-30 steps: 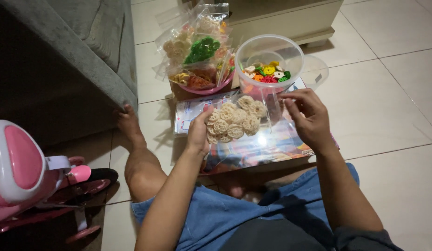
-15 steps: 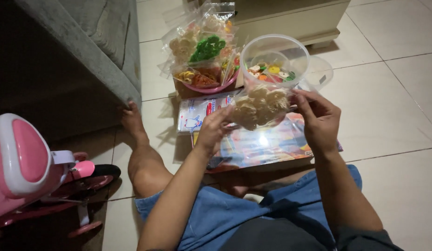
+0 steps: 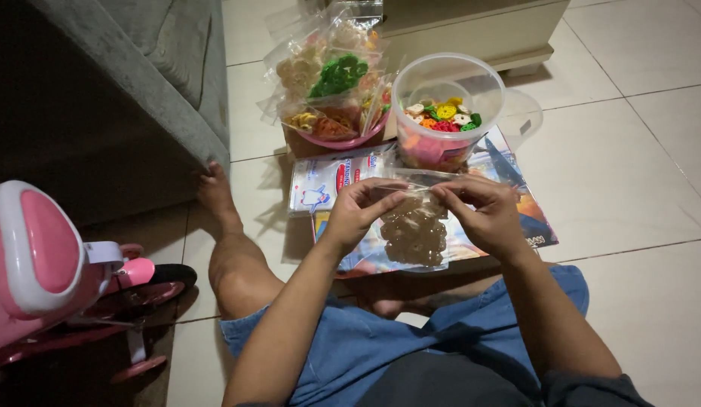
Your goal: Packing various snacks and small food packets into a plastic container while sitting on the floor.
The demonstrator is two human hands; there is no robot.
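Note:
A clear plastic bag [image 3: 415, 230] of beige flower-shaped crackers hangs upright between my hands above a colourful flat book [image 3: 516, 203] on the floor. My left hand [image 3: 356, 211] pinches the bag's top edge at its left end. My right hand [image 3: 478, 211] pinches the same top edge at its right end. Just beyond them stands a round clear tub [image 3: 448, 109] holding several mixed-colour crackers.
A pink bowl [image 3: 339, 139] piled with filled clear bags sits at the far left of the tub. A grey sofa [image 3: 139, 68] runs along the left, a pink child's ride-on toy [image 3: 41, 264] is at the near left, and a cream cabinet base [image 3: 471, 34] stands behind.
The bag swung from lying sideways in my raised hands to hanging upright, lower and closer to me. Both hands now pinch its top edge.

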